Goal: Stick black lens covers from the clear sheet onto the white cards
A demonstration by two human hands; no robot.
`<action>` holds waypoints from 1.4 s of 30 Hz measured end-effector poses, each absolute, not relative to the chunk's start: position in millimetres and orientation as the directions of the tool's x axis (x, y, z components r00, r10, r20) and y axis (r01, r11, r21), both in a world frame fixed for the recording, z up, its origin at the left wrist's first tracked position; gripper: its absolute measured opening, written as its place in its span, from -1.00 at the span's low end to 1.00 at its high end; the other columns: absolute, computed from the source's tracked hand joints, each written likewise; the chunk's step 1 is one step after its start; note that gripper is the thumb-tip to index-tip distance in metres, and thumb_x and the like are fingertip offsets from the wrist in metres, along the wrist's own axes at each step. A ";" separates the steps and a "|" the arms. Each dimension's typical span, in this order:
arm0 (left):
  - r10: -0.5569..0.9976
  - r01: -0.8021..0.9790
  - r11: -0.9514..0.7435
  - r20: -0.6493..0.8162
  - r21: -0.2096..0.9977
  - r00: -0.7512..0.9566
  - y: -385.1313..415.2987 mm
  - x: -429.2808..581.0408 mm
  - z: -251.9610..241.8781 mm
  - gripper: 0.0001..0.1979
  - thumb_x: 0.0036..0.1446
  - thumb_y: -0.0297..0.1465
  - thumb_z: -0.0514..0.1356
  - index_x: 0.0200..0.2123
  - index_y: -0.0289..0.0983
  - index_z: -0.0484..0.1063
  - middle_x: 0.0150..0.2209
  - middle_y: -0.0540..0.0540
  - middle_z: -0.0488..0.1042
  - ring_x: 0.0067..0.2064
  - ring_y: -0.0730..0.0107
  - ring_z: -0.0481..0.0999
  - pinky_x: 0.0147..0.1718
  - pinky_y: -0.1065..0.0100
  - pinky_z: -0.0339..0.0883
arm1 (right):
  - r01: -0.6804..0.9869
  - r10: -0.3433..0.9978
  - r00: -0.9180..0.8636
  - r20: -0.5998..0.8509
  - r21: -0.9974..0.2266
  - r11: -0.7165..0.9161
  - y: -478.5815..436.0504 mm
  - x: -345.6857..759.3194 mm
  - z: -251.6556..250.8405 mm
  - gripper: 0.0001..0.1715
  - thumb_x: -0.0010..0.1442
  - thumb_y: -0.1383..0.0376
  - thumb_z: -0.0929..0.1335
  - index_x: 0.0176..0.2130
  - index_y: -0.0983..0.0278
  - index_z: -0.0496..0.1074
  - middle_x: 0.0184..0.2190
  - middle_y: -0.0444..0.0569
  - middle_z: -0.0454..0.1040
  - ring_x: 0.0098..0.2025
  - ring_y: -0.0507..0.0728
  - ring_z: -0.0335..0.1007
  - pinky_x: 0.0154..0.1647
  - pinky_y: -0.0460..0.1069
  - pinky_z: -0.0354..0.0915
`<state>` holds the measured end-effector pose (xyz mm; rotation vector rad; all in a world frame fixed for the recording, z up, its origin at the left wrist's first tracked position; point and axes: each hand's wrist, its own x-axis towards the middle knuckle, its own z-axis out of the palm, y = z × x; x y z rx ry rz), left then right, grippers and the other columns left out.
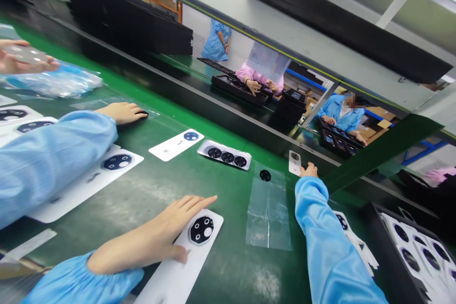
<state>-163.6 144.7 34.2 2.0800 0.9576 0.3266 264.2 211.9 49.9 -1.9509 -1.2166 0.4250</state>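
Note:
My left hand (160, 228) lies over a white phone back cover (194, 259) at the bottom centre, fingers stretched out and thumb resting on its face. The cover has a round black camera area at its top end. My right hand (309, 170) reaches far out on the right, fingers bent at the lower corner of another white back cover (294, 161) by the bench's far edge. The grip is partly hidden. Between my hands, a clear plastic sleeve (269, 218) lies flat with a round black camera piece (265, 175) at its top.
A white strip with several black camera circles (227, 156) and a white cover (174, 146) lie ahead. At left, a co-worker's arm (60, 152) rests over more covers; another hand (26, 57) holds a clear piece. A black tray (374, 218) of covers stands right. A green post (384, 152) rises there.

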 end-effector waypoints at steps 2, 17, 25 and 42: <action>0.718 0.497 -0.338 -0.123 0.799 0.685 142.9 -160.7 40.8 -0.08 -0.18 -0.54 0.13 0.26 0.08 -0.09 0.21 -0.04 0.12 0.11 -0.01 0.26 -0.01 0.15 0.24 | 0.743 0.920 0.368 0.132 -0.637 -0.206 215.5 254.8 46.2 -0.68 0.25 0.22 0.28 0.00 0.25 0.32 0.02 0.03 0.33 -0.06 0.14 0.35 -0.08 0.13 0.33; 0.714 -0.093 0.367 -0.216 0.926 0.666 118.1 -127.2 34.0 -0.17 -0.05 -0.31 0.28 0.23 -0.15 -0.10 -0.14 -0.08 0.37 -0.06 0.22 0.41 -0.11 0.24 0.28 | 0.943 0.984 0.000 -0.180 -0.329 -0.060 262.4 205.9 6.6 -0.66 0.23 0.22 0.31 -0.03 0.32 0.33 -0.05 0.02 0.38 -0.11 0.13 0.38 -0.13 0.12 0.36; 0.775 -0.191 0.459 -0.286 0.868 0.563 112.0 -99.6 27.0 -0.35 -0.10 -0.33 0.33 0.08 -0.22 0.19 -0.30 0.01 0.39 -0.28 0.39 0.44 -0.28 0.37 0.31 | 0.965 0.995 0.022 -0.100 -0.259 -0.047 250.6 199.3 6.8 -0.67 0.23 0.22 0.30 -0.03 0.31 0.33 -0.09 0.01 0.40 -0.16 0.11 0.40 -0.17 0.10 0.37; 0.750 -0.274 0.468 -0.214 0.840 0.625 117.5 -96.2 24.0 -0.54 -0.04 -0.41 0.31 -0.04 -0.28 0.31 -0.08 -0.13 0.47 -0.11 0.26 0.48 -0.13 0.28 0.34 | 0.972 0.987 -0.159 -0.016 -0.176 0.153 227.8 198.7 13.1 -0.64 0.18 0.20 0.34 -0.05 0.30 0.34 -0.14 0.00 0.37 -0.22 0.09 0.36 -0.18 0.07 0.33</action>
